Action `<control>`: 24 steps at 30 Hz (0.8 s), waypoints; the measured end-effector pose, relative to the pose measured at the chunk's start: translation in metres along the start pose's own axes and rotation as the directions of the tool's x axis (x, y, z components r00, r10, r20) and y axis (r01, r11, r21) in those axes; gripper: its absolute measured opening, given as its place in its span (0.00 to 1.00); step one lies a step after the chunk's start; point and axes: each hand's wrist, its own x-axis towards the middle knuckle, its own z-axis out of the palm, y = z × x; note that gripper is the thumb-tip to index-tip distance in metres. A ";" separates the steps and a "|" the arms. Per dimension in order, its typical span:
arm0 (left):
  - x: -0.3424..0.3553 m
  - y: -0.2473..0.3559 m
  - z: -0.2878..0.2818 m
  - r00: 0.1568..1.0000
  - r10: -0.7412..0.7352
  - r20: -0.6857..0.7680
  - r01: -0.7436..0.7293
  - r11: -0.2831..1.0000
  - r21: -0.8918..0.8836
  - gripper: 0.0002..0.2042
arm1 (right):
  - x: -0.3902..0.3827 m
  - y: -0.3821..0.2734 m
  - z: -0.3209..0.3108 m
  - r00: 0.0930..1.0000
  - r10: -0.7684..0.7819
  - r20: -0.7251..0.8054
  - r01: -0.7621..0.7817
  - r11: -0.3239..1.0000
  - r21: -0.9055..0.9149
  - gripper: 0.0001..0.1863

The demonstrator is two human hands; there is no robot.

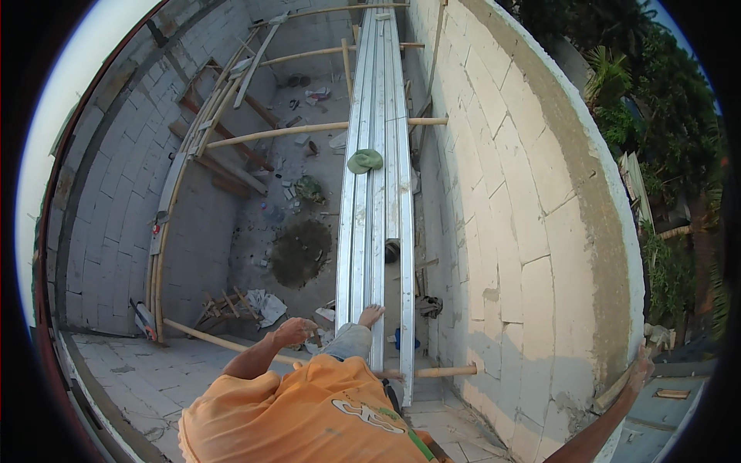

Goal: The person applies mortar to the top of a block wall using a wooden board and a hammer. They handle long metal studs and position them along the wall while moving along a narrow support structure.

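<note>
We see the left hand [292, 332] in the lower middle of the frame, released, with its fingers loosely bent, beside the trouser leg [349, 340]. The right hand [642, 366] is at the lower right, touching the top edge of the block wall [532, 270]; if its fingers grasp this edge, we cannot tell. The long metal channels [374, 201] lie side by side from the upper middle down to the lower middle, across bamboo poles [278, 133]. On them we notice a green cap [364, 161] above the centre, and a bare foot [371, 315] nearer to us.
</note>
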 end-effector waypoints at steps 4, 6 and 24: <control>0.016 0.000 -0.022 0.996 0.036 -0.081 -0.035 0.999 0.007 0.19 | 0.001 0.001 0.001 1.000 -0.009 0.011 0.008 1.000 0.024 0.22; 0.018 -0.002 -0.029 0.995 0.030 -0.099 -0.028 0.999 0.019 0.19 | 0.001 0.004 -0.001 1.000 -0.013 0.007 0.013 0.999 0.040 0.24; 0.046 -0.096 -0.041 0.987 -0.089 -0.133 0.065 0.983 -0.172 0.19 | -0.007 -0.018 -0.010 0.999 0.048 0.021 -0.047 0.997 -0.059 0.34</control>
